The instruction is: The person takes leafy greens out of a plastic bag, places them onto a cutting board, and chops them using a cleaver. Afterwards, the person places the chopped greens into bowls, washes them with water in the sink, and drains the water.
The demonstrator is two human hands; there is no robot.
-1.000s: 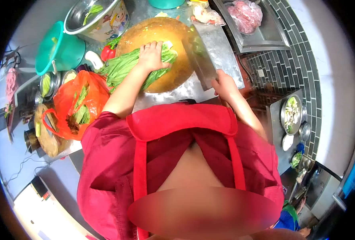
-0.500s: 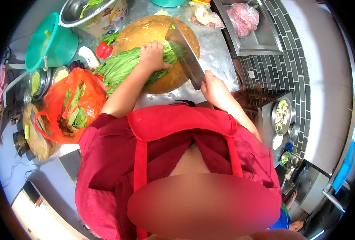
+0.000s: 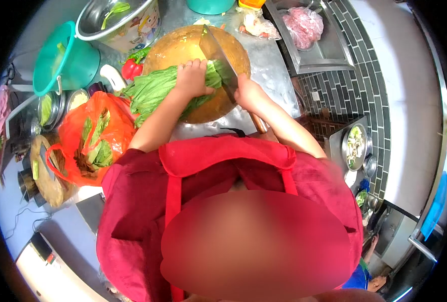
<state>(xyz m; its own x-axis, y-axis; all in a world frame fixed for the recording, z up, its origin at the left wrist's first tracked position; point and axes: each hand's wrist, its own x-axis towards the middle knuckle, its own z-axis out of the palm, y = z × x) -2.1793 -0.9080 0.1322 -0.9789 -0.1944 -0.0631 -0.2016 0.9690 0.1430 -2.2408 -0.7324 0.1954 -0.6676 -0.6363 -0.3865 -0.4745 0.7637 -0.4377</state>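
Note:
A bunch of leafy greens (image 3: 150, 90) lies across a round wooden chopping board (image 3: 180, 48). My left hand (image 3: 192, 78) presses down on the greens near their cut end. My right hand (image 3: 248, 94) grips the handle of a broad cleaver (image 3: 217, 61), whose blade stands on the greens right beside my left fingers. I wear a red apron.
An orange plastic bag (image 3: 95, 136) of greens sits left of the board, with a red pepper (image 3: 131, 68), a green bucket (image 3: 65, 58) and a steel pot (image 3: 120, 20) behind it. A tray with bagged meat (image 3: 304, 25) stands at the back right. Bowls (image 3: 356, 146) sit lower right.
My right hand has swung the cleaver leftward from the counter's right side onto the board, and the blade now rests on the greens. My left hand has stayed on the greens.

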